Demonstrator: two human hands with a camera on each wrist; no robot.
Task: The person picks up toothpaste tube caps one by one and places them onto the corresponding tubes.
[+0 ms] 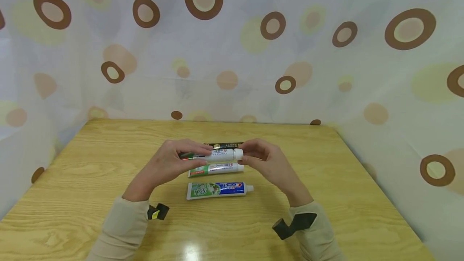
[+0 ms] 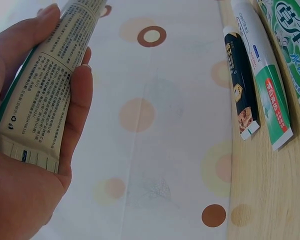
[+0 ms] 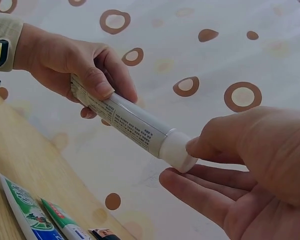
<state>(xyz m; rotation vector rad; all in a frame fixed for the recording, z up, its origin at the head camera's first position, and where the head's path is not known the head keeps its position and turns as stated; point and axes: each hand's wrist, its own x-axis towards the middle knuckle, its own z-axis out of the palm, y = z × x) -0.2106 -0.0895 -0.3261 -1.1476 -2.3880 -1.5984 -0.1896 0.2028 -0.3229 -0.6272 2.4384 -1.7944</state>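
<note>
My left hand (image 1: pixel 167 163) grips a white and green toothpaste tube (image 1: pixel 222 156) near its flat end, holding it above the table. In the left wrist view, fine print covers the facing side of the tube (image 2: pixel 42 95), and its crimped end lies against the palm. At the other end is a wide white cap (image 3: pixel 177 151). My right hand (image 1: pixel 271 166) pinches this cap between thumb and fingers, as the right wrist view shows. The tube tilts down toward the cap in that view.
On the wooden table (image 1: pixel 108 148) lie a similar white and green tube (image 1: pixel 217 168), a blue and green toothpaste tube (image 1: pixel 217 189) nearer me, and a black tube (image 1: pixel 226 146) behind. A dotted cloth (image 1: pixel 224 51) hangs around the back and sides.
</note>
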